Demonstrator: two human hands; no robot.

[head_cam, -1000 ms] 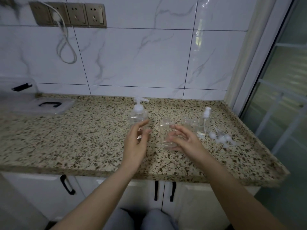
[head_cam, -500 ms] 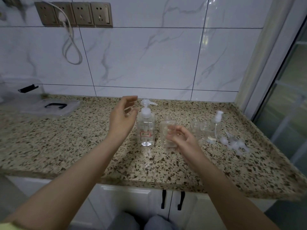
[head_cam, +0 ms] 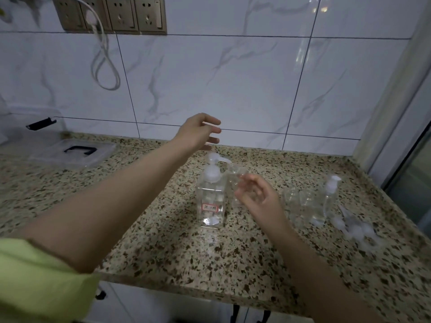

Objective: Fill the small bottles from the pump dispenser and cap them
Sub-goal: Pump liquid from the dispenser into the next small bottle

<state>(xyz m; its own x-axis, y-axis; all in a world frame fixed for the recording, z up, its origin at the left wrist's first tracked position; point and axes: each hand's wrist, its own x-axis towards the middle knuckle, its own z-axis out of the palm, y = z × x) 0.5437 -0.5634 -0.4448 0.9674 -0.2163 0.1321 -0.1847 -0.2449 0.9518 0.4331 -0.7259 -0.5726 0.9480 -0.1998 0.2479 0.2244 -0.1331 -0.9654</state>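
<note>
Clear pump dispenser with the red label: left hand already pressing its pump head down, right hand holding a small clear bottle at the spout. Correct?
Not quite. In the head view the left hand hovers open above the clear pump dispenser with the red label, not touching. The right hand does hold the small clear bottle at the spout.

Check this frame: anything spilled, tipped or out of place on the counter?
Nothing stands out. The pump dispenser stands upright, the right hand holds a small clear bottle at its spout, and loose white caps lie at the right. No spill shows on the countertop.

Head cam, single view, worn on my head.
Looks forward and down over my forearms at the countertop (head_cam: 163,241) from close range; tiled wall (head_cam: 233,78) fills the upper frame. Wide-angle.
</note>
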